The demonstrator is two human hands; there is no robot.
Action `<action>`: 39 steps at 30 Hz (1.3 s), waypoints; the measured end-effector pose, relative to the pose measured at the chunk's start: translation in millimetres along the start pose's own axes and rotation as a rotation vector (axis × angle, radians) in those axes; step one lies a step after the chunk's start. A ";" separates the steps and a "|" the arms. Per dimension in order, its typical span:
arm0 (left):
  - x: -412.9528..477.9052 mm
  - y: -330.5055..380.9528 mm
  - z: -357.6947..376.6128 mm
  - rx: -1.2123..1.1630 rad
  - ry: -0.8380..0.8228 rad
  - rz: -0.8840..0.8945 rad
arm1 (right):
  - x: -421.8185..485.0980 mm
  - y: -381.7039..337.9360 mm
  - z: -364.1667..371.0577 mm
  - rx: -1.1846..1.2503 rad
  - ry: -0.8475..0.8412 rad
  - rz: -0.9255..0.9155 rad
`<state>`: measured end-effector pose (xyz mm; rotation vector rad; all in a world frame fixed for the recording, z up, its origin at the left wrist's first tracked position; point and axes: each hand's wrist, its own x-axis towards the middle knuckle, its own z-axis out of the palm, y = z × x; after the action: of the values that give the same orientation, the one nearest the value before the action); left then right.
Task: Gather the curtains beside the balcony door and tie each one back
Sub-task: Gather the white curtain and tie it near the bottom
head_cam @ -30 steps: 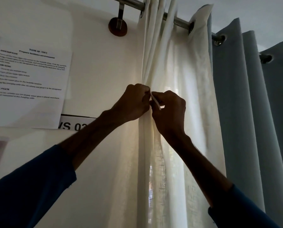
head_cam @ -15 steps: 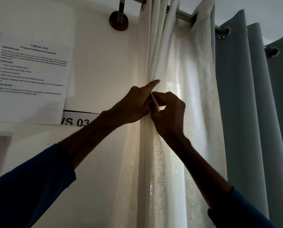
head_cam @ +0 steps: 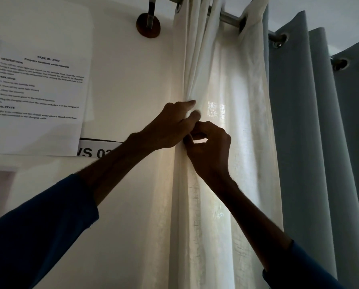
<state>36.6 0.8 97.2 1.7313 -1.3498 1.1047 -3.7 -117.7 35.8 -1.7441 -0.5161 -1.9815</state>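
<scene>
head view: white curtain [head_cam: 226,184] hangs from the rod [head_cam: 228,17] just beside the wall, bunched where both hands meet. left hand [head_cam: 170,126] pinches a fold btwn index & thumb. right hand [head_cam: 210,147] is curled, tips together at the bunch, can't tell on what. risk: such a thin pinch slips & folds spill loose w/o a tie. grey curtain [head_cam: 299,142] not yet tied.

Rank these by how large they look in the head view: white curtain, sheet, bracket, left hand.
1. white curtain
2. sheet
3. left hand
4. bracket
The hand may be slightly nearer the camera than the wall items, so its rank holds only as seen.
</scene>
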 end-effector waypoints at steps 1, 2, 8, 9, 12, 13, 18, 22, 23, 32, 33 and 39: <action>2.1 2.2 3.3 0.000 0.038 -0.038 | -1.5 -0.3 -0.3 -0.002 -0.008 0.013; 4.7 3.8 6.4 0.002 0.084 -0.063 | -2.9 -0.5 -0.7 -0.003 -0.016 0.023; 16.9 5.8 13.0 0.017 0.153 -0.230 | -4.1 8.1 -16.8 0.125 -0.190 0.153; 17.2 6.6 13.1 0.026 0.135 -0.222 | -2.1 10.5 -21.6 0.149 -0.230 0.181; 17.3 5.2 15.7 0.067 0.114 -0.186 | 6.0 22.8 -39.7 -0.051 -0.140 0.092; 17.4 4.0 17.0 0.075 0.117 -0.179 | 11.6 28.4 -47.2 -0.189 -0.036 -0.003; 18.1 -1.5 22.9 0.086 0.116 -0.157 | 59.9 51.9 -88.4 -0.652 0.235 -0.026; 18.0 -5.4 28.2 0.086 0.133 -0.125 | 78.3 66.7 -104.4 -0.586 0.136 0.126; 17.9 -6.2 29.4 0.086 0.136 -0.125 | 78.1 68.6 -103.7 -0.562 0.118 0.138; 17.7 -15.5 31.6 0.080 0.143 -0.093 | 58.5 73.2 -73.8 -0.670 0.297 -0.252; 17.6 -17.3 31.1 0.084 0.146 -0.089 | 58.3 75.5 -69.4 -0.657 0.293 -0.287; 18.4 -29.5 27.7 0.069 0.093 -0.029 | 49.1 56.0 -14.4 -0.372 0.110 -0.149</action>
<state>73.1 -24.0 102.1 1.7209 -1.2398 1.2131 10.7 -176.4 81.7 -1.8368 -0.2565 -2.3865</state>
